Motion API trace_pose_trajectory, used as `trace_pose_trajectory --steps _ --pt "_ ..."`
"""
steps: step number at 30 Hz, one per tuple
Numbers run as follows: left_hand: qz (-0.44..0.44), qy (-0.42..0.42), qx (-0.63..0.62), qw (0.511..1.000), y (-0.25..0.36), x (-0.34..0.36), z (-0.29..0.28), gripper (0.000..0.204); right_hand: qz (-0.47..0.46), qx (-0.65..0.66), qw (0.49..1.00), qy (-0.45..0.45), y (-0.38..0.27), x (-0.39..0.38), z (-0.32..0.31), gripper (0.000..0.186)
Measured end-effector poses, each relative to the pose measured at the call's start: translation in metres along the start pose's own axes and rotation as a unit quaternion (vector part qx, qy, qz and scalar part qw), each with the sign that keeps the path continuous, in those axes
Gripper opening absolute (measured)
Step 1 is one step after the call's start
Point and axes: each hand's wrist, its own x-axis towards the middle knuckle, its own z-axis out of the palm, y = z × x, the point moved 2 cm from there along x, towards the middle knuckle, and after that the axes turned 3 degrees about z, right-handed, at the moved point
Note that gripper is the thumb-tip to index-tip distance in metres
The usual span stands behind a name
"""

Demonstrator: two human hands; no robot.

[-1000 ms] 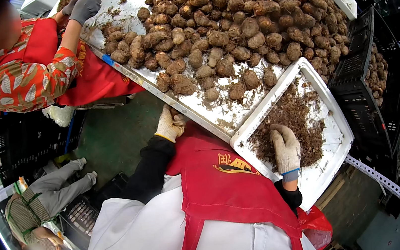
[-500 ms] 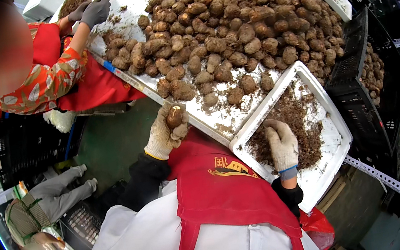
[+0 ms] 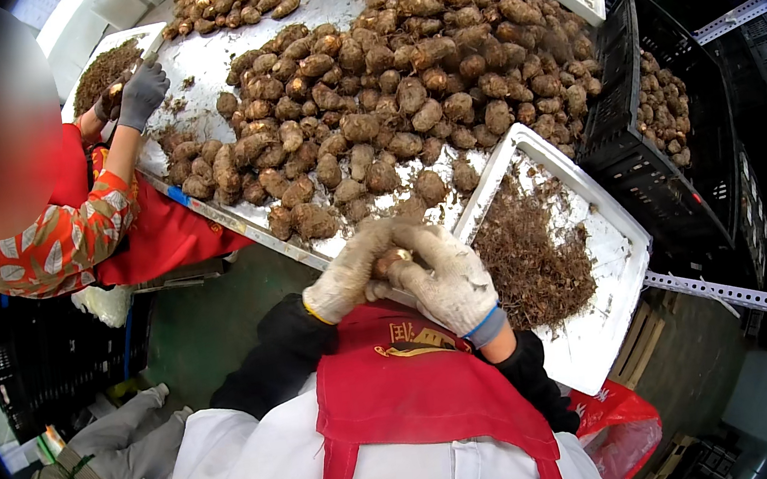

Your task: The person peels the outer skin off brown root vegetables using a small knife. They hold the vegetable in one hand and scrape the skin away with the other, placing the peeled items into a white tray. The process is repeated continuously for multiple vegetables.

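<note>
My left hand (image 3: 342, 278), in a whitish knit glove, is closed round a small brown taro (image 3: 393, 259) in front of my red apron. Only a bit of its pale end shows between the gloves. My right hand (image 3: 449, 279), gloved the same way, wraps over the taro from the other side, its fingers meeting the left ones. Just beyond both hands lies a big heap of hairy brown taros (image 3: 404, 93) on a white tabletop (image 3: 332, 246). Beside my right hand, a white foam tray (image 3: 610, 255) holds brown root scrapings (image 3: 534, 259).
A black plastic crate (image 3: 626, 147) with taros stands at the right, above a perforated metal bar (image 3: 745, 296). At the left a co-worker in grey gloves (image 3: 141, 95) works over another scrap tray (image 3: 150, 38). A red plastic bag (image 3: 621, 421) sits below my tray.
My right hand has left the scrapings in the tray and come over to the taro in my left hand. The view has shifted, and the co-worker's hands have moved slightly.
</note>
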Motion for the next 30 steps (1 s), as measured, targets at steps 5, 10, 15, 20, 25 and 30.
trace_pose_trajectory --steps 5,10,15,20,25,30 --pt "0.024 0.044 0.035 0.998 -0.002 0.013 -0.002 0.049 0.166 0.128 0.971 0.117 0.035 -0.011 0.0 0.025" --pt "0.035 0.013 0.002 0.999 0.003 0.027 -0.033 0.049 0.258 0.134 0.952 0.098 0.037 -0.008 -0.002 0.037" --pt "0.2 -0.052 0.259 0.944 -0.029 0.049 -0.05 0.05 0.103 -0.078 0.99 0.052 0.029 0.002 0.031 0.057" --pt "0.36 -0.172 0.537 0.743 -0.01 0.052 -0.064 0.04 0.21 0.011 0.977 0.043 0.021 0.004 0.021 0.052" --pt "-0.013 -0.031 0.163 0.986 0.032 0.046 -0.052 0.037 0.288 0.048 0.95 0.114 0.035 0.001 -0.023 0.055" --pt "-0.013 -0.023 0.153 0.988 0.049 0.05 -0.062 0.036 0.308 0.216 0.904 0.201 0.032 -0.008 -0.065 0.052"
